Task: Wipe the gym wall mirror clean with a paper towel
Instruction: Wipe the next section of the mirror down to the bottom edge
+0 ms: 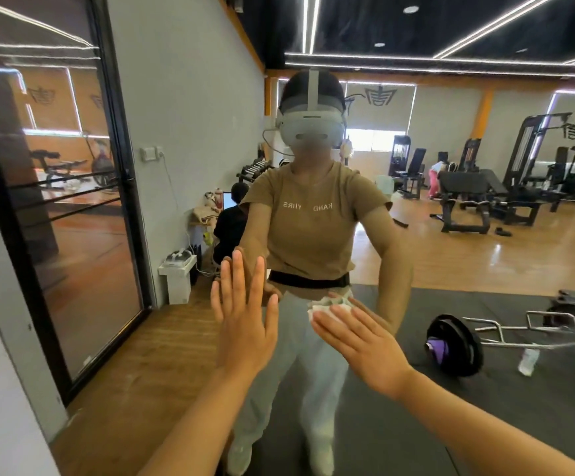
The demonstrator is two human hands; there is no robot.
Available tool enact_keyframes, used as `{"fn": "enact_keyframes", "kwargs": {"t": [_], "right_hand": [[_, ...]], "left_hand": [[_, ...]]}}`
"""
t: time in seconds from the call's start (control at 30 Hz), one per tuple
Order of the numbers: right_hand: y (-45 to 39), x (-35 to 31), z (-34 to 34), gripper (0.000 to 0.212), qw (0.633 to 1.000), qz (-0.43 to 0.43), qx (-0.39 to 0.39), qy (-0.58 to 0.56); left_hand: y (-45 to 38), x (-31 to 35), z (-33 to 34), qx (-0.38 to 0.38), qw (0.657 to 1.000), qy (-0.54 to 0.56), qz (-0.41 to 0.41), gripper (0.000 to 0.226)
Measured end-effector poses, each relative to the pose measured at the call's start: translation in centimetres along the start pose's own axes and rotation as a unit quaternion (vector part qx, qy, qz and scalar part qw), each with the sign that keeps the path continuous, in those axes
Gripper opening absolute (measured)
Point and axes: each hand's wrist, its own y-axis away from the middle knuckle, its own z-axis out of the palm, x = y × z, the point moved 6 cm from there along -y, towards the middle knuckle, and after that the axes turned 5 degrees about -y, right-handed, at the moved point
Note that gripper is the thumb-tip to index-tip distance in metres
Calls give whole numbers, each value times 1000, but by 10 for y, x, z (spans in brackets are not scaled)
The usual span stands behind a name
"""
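The wall mirror (pixel 451 255) fills most of the view and reflects the gym and me in a tan shirt. My left hand (pixel 244 314) lies flat against the glass with straight, spread fingers and holds nothing. My right hand (pixel 365 348) presses a crumpled white paper towel (pixel 327 307) onto the mirror with straight fingers; only the towel's upper edge shows beyond the fingertips. Both hands are at waist height of my reflection, about a hand's width apart.
At the left a grey wall edge (pixel 1 338) and a black-framed glass door (pixel 73 201) border the mirror. The reflection shows a barbell with weight plates (pixel 457 345) on a dark mat, gym machines, and a seated person at a small desk.
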Motion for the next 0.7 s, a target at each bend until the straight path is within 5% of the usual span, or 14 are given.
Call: {"fn": "enact_keyframes", "kwargs": {"t": [0.17, 0.43, 0.57, 0.7], "right_hand": [[-11, 38, -23, 83, 1000, -1, 17, -4], [-87, 204, -125, 56, 945, 255, 194, -71], [-74, 187, -109, 52, 937, 257, 217, -96], [-17, 117, -56, 53, 970, 170, 147, -95]], "left_hand": [[1, -2, 1, -3, 1000, -29, -10, 68], [2, 3, 0, 18, 999, -36, -26, 70], [3, 8, 1, 13, 998, -17, -51, 70], [0, 14, 3, 4, 997, 4, -78, 74]]}}
